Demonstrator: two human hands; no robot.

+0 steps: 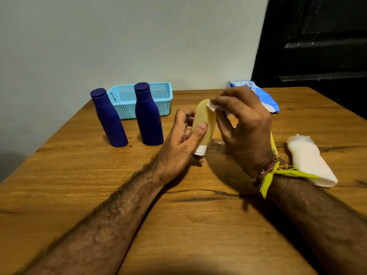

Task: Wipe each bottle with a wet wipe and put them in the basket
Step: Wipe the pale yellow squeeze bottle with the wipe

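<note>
We held the yellow bottle [204, 124] cap-down above the table [198, 225], our left hand [178, 143] curled round its lower half to steady it, while our right hand [244, 124] pinched the wipe [213, 106] against its top. The basket [139, 100] waited behind two blue bottles [148, 116], seemingly empty.
</note>
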